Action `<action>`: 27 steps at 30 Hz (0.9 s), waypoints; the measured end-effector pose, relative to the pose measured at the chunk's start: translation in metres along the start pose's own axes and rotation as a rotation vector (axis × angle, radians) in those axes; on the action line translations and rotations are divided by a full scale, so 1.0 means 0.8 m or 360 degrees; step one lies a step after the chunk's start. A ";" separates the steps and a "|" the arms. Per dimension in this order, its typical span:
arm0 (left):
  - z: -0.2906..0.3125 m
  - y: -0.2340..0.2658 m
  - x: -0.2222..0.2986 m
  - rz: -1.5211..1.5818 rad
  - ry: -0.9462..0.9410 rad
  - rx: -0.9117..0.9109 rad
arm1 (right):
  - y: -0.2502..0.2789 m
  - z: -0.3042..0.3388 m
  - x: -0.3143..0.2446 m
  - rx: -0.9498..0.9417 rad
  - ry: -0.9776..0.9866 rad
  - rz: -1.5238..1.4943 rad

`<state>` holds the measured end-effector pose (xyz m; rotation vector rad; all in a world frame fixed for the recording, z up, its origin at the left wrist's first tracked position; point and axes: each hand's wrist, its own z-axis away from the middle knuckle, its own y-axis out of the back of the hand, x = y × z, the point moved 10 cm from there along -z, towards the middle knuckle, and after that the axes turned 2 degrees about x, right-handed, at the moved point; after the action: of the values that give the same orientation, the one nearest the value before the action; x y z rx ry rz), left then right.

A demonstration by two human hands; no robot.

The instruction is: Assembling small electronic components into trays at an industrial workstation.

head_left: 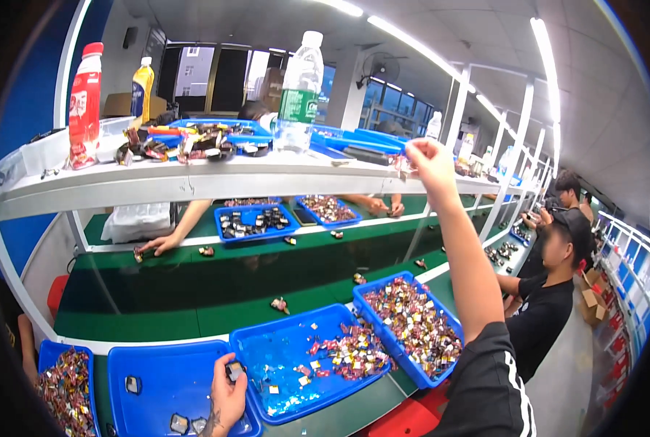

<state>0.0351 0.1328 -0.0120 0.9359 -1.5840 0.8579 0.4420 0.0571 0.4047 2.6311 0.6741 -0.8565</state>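
Observation:
My left hand [229, 397] is over the right side of a blue tray [150, 397], its fingers closed on a small black-and-grey part [234, 371]. A few similar parts [132, 384] lie in that tray. My right hand [432, 166] is raised to the edge of the white shelf [266, 178], thumb and fingertips pinched together. What they hold, if anything, is too small to make out. Right of my left hand, a second blue tray [266, 342] holds a heap of small reddish, yellow and white pieces [357, 351]. A fuller blue tray [367, 306] of such pieces adjoins it.
A green conveyor belt [164, 291] carries scattered small parts. Bottles, including a red one [84, 109] and a clear one [299, 95], stand on the shelf. Another person's hand [163, 244] reaches onto the far side. A person in black [547, 306] works at right.

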 end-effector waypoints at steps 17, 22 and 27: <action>-0.005 0.023 0.011 0.0349 0.0028 0.0254 | -0.126 0.221 -0.054 -0.0508 0.0919 0.0199; -0.009 0.015 0.033 0.0390 0.0072 0.0253 | -0.252 0.527 0.060 -0.1961 0.0233 0.0471; 0.000 0.027 0.022 0.0302 0.0087 0.0266 | -0.255 0.551 0.059 -0.1681 0.0231 0.0363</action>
<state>0.0130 0.1395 0.0041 0.8796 -1.5899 1.1538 0.1611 0.0666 0.0059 1.7476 0.6039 -0.1341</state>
